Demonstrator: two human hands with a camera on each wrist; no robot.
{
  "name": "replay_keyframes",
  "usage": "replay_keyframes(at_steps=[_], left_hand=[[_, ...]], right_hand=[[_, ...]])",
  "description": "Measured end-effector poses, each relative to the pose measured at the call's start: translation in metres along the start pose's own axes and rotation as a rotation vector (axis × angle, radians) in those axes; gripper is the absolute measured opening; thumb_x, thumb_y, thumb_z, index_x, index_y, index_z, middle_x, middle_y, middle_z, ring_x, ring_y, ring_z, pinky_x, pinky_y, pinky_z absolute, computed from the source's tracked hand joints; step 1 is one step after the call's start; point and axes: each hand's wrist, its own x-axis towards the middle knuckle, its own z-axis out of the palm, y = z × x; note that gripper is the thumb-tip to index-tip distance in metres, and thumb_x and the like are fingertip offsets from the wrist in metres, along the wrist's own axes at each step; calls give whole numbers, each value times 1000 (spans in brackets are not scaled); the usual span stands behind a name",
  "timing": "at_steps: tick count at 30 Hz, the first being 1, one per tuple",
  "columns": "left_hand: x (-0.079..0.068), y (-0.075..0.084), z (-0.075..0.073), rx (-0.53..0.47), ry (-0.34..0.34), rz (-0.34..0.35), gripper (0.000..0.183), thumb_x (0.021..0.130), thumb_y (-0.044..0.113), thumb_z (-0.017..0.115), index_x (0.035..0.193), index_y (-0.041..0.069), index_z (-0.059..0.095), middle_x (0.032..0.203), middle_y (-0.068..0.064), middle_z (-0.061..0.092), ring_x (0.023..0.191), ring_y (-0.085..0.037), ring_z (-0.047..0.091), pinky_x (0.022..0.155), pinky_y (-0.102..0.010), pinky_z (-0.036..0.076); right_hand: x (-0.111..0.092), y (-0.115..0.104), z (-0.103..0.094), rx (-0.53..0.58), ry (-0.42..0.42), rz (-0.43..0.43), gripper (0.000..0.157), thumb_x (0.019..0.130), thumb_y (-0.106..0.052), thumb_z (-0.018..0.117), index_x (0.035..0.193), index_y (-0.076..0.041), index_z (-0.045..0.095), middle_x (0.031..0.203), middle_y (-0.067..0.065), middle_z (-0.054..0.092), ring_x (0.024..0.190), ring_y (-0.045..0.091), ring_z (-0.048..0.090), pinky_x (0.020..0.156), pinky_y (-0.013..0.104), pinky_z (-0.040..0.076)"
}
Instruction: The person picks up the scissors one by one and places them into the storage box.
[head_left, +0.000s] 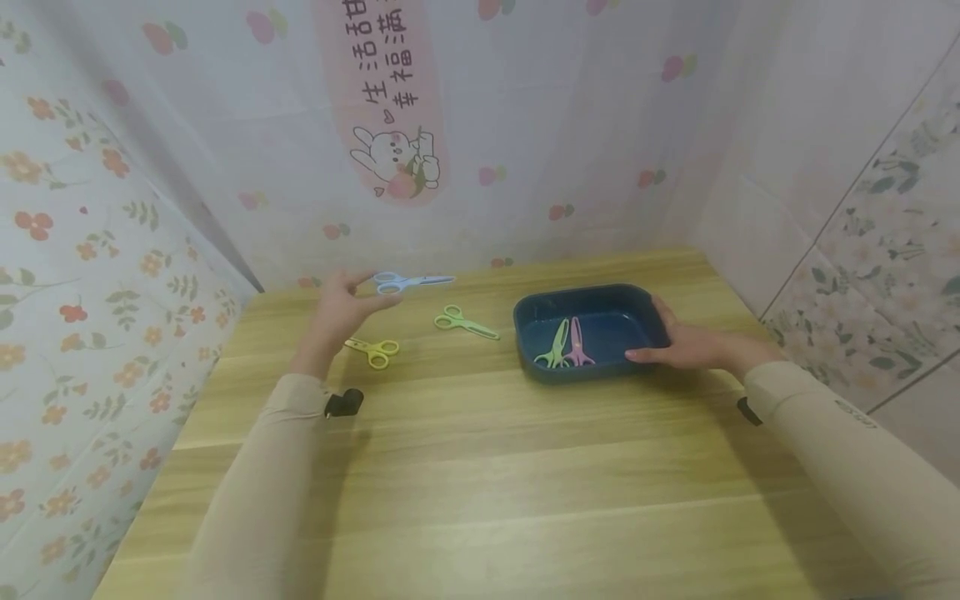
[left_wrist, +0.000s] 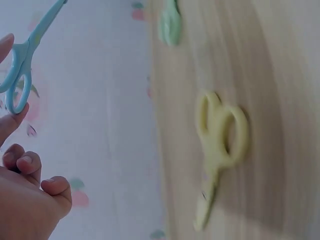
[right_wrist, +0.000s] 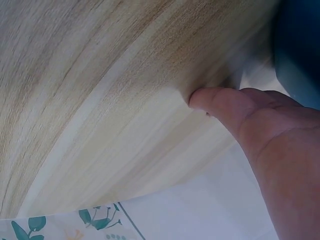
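My left hand (head_left: 337, 312) pinches a pair of light blue scissors (head_left: 416, 282) by the handle loops, raised above the table's back edge with blades pointing right. In the left wrist view the blue scissors (left_wrist: 25, 60) sit between fingertips and thumb, the other fingers curled. Below that hand lie yellow scissors (head_left: 378, 354), and green scissors (head_left: 467, 324) rest to their right. With its thumb over the rim, my right hand (head_left: 686, 343) holds the right end of a dark blue basin (head_left: 581, 379). Inside the basin are green scissors (head_left: 556, 346) and pink scissors (head_left: 577, 343).
The wooden table (head_left: 480, 483) reaches back to a printed curtain (head_left: 562, 142). Floral cloth (head_left: 97, 275) hangs along the left side, and another patterned cloth (head_left: 885, 242) stands on the right beyond the basin.
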Motion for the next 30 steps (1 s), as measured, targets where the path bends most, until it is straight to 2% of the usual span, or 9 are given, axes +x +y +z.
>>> replay_keyframes(at_steps=[6,10,17,20,23,27,30], left_hand=[[3,31,23,-117,-8,33,79,87,44,87,156,22,54,174,-10,25,162,-37,22,131,-64,21],[8,50,43,-171,-24,81,76,87,34,88,154,17,56,174,-8,29,161,-34,24,132,-60,21],[15,74,72,-172,-37,125,80,83,37,92,152,17,58,168,-11,34,155,-32,32,130,-56,28],[19,85,84,-186,-56,141,79,82,35,93,151,18,60,168,-8,40,158,-33,32,130,-55,28],[23,96,98,-188,-74,129,79,80,36,94,151,21,60,169,-5,41,161,-34,30,132,-54,27],[26,110,120,-189,-106,105,76,80,37,94,148,23,63,171,-6,36,162,-39,27,131,-57,26],[28,119,141,-214,-140,130,69,82,32,94,144,20,67,167,-7,44,157,-39,37,128,-58,31]], right_hand=[[0,2,0,25,-7,7,134,95,-71,63,161,-2,-31,167,47,-3,150,70,19,121,78,23],[-1,3,-1,34,-9,9,134,95,-70,63,161,-2,-31,167,47,-3,150,70,18,121,79,23],[-1,3,0,17,-2,7,133,95,-71,62,162,-2,-30,167,47,-2,150,70,20,120,79,25],[1,4,1,0,4,2,133,95,-72,61,162,-1,-30,166,48,-1,148,70,23,119,79,27],[2,4,2,-10,10,0,134,95,-73,61,162,0,-29,166,49,2,148,70,26,119,79,29],[2,5,2,-16,9,6,135,94,-74,61,162,-1,-30,165,49,4,147,70,27,118,79,30],[2,4,2,-21,11,10,135,94,-74,61,161,-1,-30,165,50,6,147,70,28,118,79,31]])
